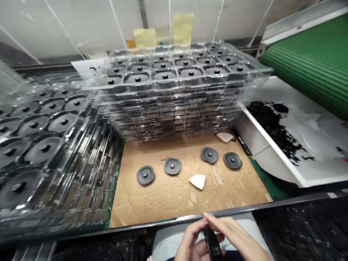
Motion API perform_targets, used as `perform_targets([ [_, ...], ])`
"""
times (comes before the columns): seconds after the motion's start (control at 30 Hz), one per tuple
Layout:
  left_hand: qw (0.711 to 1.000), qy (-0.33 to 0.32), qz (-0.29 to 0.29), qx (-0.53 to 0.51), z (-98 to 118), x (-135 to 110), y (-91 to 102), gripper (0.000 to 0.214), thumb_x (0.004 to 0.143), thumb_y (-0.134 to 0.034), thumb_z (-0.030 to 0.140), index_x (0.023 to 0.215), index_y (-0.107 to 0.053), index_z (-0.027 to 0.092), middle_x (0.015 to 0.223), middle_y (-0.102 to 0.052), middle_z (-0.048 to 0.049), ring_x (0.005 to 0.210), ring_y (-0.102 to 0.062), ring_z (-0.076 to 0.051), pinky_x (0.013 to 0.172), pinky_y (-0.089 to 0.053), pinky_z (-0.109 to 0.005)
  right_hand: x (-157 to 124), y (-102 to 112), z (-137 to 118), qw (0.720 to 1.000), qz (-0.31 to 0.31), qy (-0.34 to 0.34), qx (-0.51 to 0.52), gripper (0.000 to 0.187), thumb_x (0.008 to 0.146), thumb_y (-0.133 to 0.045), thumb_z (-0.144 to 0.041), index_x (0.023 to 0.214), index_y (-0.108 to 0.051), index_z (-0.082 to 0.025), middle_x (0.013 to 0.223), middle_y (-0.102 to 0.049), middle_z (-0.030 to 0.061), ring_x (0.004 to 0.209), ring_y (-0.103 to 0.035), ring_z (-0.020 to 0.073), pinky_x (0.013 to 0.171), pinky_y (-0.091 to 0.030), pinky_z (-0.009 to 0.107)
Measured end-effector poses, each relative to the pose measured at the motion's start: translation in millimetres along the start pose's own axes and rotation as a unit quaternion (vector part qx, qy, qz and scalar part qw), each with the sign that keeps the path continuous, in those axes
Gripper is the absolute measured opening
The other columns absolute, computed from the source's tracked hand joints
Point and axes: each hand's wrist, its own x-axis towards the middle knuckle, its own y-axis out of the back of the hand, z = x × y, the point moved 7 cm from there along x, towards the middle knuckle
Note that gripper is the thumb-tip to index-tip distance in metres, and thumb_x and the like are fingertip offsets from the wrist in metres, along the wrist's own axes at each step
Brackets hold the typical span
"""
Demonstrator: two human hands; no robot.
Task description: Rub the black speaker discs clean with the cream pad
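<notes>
Both my hands are low, below the bench's front edge, over my lap. My left hand (189,253) and my right hand (238,238) close together round a thin black disc (214,247) seen edge-on. On the cardboard sheet (156,201) ahead lie several black round discs with a centre nub, such as one (145,175) at the left and another (233,160) at the right. A small white wedge-shaped piece (198,181) lies between them, and a second one (225,137) sits nearer the trays.
A stack of clear plastic trays (173,94) holding black discs stands behind the cardboard; another stack (38,150) fills the left. At the right a white bin (286,157) holds black scraps, with a green conveyor belt (323,64) beyond it. Dark trays lie under the bench.
</notes>
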Motion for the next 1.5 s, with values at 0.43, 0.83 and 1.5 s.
perform_targets([
  [0.43,0.992,0.037,0.034,-0.112,64,46,10.9,0.045,0.066,-0.075,0.041,0.107,-0.067,0.023,0.124,-0.061,-0.0098,0.101,-0.065,-0.028,0.085,-0.052,-0.034,79,19,22,0.990,0.071,-0.016,-0.121,0.057,0.090,-0.043,-0.049,0.141,-0.030,-0.027,0.119,-0.053,0.0119,0.107,-0.057,0.0256,0.084,-0.052,0.036],
  [0.83,0.987,0.007,0.062,-0.149,85,73,22.2,0.052,0.065,-0.077,0.032,0.113,-0.063,0.022,0.122,-0.064,-0.0097,0.117,-0.056,-0.029,0.094,-0.047,-0.032,86,4,66,0.985,0.066,-0.022,-0.161,0.025,0.089,-0.048,-0.017,0.110,-0.060,-0.024,0.087,-0.067,0.0032,0.076,-0.061,0.0176,0.068,-0.051,0.032],
  [1.5,0.996,0.046,0.068,-0.034,90,58,-13.8,0.048,0.053,-0.084,0.021,0.099,-0.070,0.020,0.080,-0.072,-0.0023,0.076,-0.067,-0.018,0.069,-0.054,-0.024,107,39,-72,0.972,0.127,0.161,-0.115,0.026,0.085,-0.044,-0.007,0.106,-0.058,-0.009,0.081,-0.067,0.0085,0.070,-0.057,0.0181,0.063,-0.044,0.033],
])
